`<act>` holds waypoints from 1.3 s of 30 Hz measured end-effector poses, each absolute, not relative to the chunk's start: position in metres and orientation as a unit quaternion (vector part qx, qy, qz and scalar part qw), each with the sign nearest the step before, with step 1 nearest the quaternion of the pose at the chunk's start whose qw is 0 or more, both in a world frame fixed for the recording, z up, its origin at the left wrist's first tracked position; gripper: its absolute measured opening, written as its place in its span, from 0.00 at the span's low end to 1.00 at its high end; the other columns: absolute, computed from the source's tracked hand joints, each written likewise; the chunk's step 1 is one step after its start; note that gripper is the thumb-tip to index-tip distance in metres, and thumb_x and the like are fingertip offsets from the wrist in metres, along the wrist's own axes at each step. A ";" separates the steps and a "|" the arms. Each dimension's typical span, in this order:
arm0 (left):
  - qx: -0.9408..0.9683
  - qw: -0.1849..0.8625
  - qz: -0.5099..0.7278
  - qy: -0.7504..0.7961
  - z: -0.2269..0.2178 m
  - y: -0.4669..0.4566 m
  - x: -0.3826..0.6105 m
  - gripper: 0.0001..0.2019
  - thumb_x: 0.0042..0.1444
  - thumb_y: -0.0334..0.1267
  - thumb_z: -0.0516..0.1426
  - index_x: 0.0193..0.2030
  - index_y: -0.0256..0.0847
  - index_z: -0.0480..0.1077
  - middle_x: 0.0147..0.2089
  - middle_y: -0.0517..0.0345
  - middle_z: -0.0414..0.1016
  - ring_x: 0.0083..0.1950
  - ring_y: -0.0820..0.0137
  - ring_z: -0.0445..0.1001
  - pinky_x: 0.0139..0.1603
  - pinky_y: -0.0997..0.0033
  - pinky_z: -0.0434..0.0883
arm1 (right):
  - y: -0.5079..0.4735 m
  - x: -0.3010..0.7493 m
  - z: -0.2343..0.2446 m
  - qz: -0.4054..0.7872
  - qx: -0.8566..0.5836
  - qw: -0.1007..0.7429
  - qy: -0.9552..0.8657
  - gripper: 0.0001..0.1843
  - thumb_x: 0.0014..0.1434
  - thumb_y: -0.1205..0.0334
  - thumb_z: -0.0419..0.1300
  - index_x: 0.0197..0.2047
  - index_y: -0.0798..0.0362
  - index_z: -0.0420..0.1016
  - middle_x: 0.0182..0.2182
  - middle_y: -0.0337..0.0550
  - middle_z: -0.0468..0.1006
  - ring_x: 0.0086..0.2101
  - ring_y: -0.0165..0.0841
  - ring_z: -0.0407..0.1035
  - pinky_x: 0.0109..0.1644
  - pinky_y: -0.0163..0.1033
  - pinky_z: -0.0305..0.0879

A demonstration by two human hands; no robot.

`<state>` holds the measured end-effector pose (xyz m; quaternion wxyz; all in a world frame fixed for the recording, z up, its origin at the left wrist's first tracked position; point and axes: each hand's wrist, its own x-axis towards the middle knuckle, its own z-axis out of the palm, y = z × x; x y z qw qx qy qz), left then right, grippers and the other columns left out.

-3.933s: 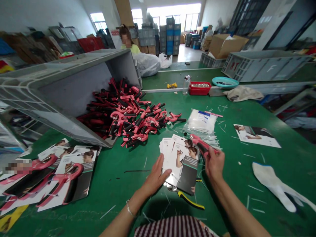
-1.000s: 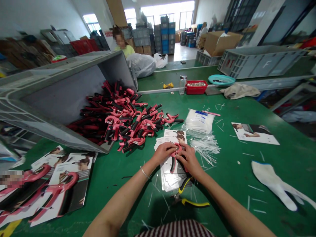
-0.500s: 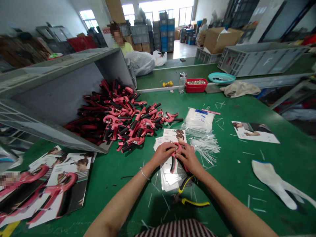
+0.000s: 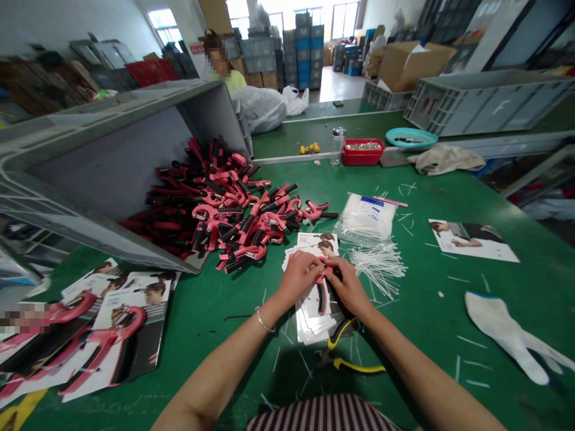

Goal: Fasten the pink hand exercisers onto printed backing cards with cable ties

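Observation:
Over a stack of printed cards (image 4: 309,326), both my hands hold one pink hand-grip strengthener (image 4: 321,293) with black foam handles. My left hand (image 4: 300,278) is closed on its curved top from the left. From the right, my right hand (image 4: 347,282) pinches the same part, and the fingers hide most of the spring. Just below lie yellow-and-black cutting pliers (image 4: 354,365) with their handles apart. Loose white cable ties (image 4: 380,266) fan out to the right of the cards, below a plastic bag of cable ties (image 4: 367,216).
A grey crate (image 4: 112,149) on its side spills a heap of hand-grip strengtheners (image 4: 242,215). Carded hand grips (image 4: 117,341) lie at left. On the right are a white glove (image 4: 505,335) and a single card (image 4: 474,240). Further back stand a red tray (image 4: 363,153) and a glass jar (image 4: 338,146).
My left hand has turned further over the top of the hand grip, which has shifted slightly between my fingers. The view has moved a little to the left.

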<state>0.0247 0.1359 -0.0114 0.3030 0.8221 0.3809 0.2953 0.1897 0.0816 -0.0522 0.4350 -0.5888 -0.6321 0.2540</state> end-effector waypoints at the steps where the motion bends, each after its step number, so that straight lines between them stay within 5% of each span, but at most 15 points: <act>1: 0.837 0.267 0.291 0.378 -0.010 0.128 0.027 0.09 0.63 0.40 0.55 0.34 0.41 0.74 0.37 0.55 0.77 0.45 0.63 0.70 0.52 0.60 0.64 | 0.082 0.189 -0.052 0.252 -0.594 0.443 -0.622 0.15 0.64 0.59 0.55 0.54 0.47 0.71 0.52 0.46 0.74 0.55 0.41 0.64 0.61 0.51 0.55; 8: 0.906 0.173 0.237 0.304 -0.021 0.088 0.026 0.11 0.65 0.34 0.49 0.36 0.41 0.72 0.39 0.50 0.75 0.47 0.60 0.68 0.54 0.55 0.62 | 0.082 0.181 -0.052 0.245 -0.604 0.466 -0.599 0.16 0.62 0.61 0.55 0.54 0.48 0.71 0.50 0.46 0.74 0.53 0.40 0.65 0.59 0.49 0.58; 15: 0.915 0.130 0.221 0.310 -0.026 0.086 0.026 0.09 0.65 0.34 0.51 0.37 0.39 0.71 0.39 0.51 0.74 0.47 0.60 0.68 0.54 0.54 0.64 | 0.088 0.175 -0.053 0.201 -0.606 0.468 -0.611 0.07 0.62 0.62 0.55 0.42 0.51 0.70 0.47 0.49 0.75 0.50 0.43 0.66 0.57 0.52 0.57; 17: 0.918 0.110 0.208 0.320 -0.019 0.081 0.024 0.07 0.64 0.38 0.54 0.42 0.39 0.71 0.44 0.49 0.74 0.51 0.58 0.68 0.57 0.53 0.63 | 0.085 0.180 -0.047 0.191 -0.606 0.461 -0.619 0.06 0.63 0.61 0.55 0.42 0.51 0.71 0.48 0.50 0.75 0.50 0.43 0.66 0.57 0.53 0.56; 20: 0.875 0.094 0.212 0.426 -0.005 0.074 0.010 0.24 0.57 0.55 0.59 0.51 0.37 0.67 0.52 0.44 0.71 0.55 0.53 0.66 0.56 0.51 0.64 | 0.068 0.190 -0.030 0.178 -0.599 0.419 -0.659 0.07 0.65 0.60 0.55 0.43 0.50 0.72 0.45 0.47 0.76 0.48 0.42 0.66 0.55 0.50 0.57; 22: 0.852 0.094 0.175 0.484 0.001 0.070 -0.001 0.31 0.52 0.62 0.59 0.51 0.35 0.66 0.48 0.42 0.71 0.50 0.53 0.69 0.51 0.53 0.67 | 0.052 0.195 -0.020 0.184 -0.585 0.358 -0.704 0.06 0.66 0.62 0.55 0.41 0.50 0.73 0.39 0.45 0.77 0.44 0.40 0.66 0.51 0.47 0.59; 25: 0.857 0.120 0.096 0.492 -0.003 0.068 -0.010 0.29 0.51 0.59 0.62 0.46 0.34 0.68 0.42 0.44 0.72 0.45 0.54 0.71 0.46 0.56 0.69 | 0.034 0.192 -0.013 0.177 -0.567 0.266 -0.760 0.08 0.66 0.65 0.55 0.38 0.51 0.75 0.34 0.45 0.77 0.39 0.39 0.65 0.48 0.45 0.59; 31: 0.831 0.230 0.095 0.498 -0.015 0.074 -0.014 0.07 0.57 0.36 0.57 0.41 0.36 0.70 0.39 0.47 0.74 0.42 0.59 0.74 0.43 0.63 0.69 | 0.035 0.167 -0.019 0.111 -0.567 0.179 -0.796 0.06 0.64 0.65 0.58 0.39 0.54 0.76 0.34 0.47 0.76 0.39 0.40 0.64 0.46 0.44 0.57; 39: 0.703 0.482 0.241 0.464 -0.020 0.086 -0.047 0.09 0.57 0.35 0.58 0.44 0.39 0.73 0.39 0.54 0.78 0.39 0.67 0.77 0.43 0.69 0.71 | 0.041 0.169 -0.023 0.094 -0.578 0.126 -0.801 0.04 0.64 0.69 0.57 0.38 0.55 0.74 0.34 0.48 0.76 0.38 0.39 0.64 0.43 0.42 0.55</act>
